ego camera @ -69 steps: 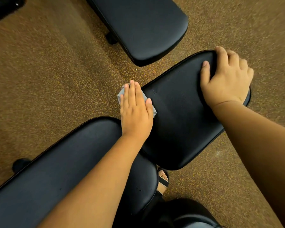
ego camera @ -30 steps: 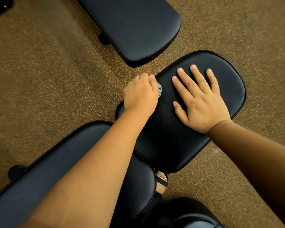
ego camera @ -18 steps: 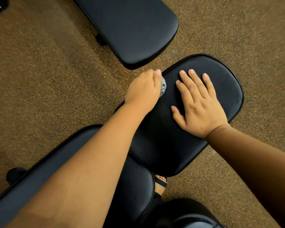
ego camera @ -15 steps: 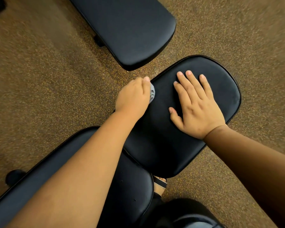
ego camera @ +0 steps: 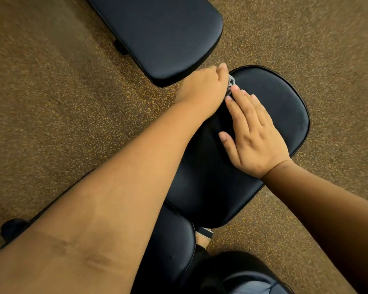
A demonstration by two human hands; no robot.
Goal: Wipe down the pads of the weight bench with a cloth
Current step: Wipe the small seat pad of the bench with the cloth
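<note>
two black padded surfaces belong to the near bench: a rounded seat pad point(ego camera: 270, 115) at centre right and a longer back pad point(ego camera: 172, 249) running off toward the lower left. both smooth, dark, faintly glossy, with a piped edge. seat pad's long axis runs from lower left to upper right, its rounded far end pointing up and right.

cloth point(ego camera: 231, 82): small, grey, bunched. sits at the seat pad's upper left edge. only a sliver shows; most of it is hidden under the left hand point(ego camera: 202, 85), whose fingers curl around it at the pad's rim.

right hand point(ego camera: 253, 134) lies flat on the seat pad, fingers straight and together, fingertips point(ego camera: 235, 88) just beside the cloth, possibly touching; cannot tell.

left forearm covers much of the back pad. a second bench pad point(ego camera: 164, 32) lies at the top, cut off by the frame. speckled brown floor point(ego camera: 51, 92) all round. a sandalled foot point(ego camera: 203, 236) shows partly below the seat pad.
</note>
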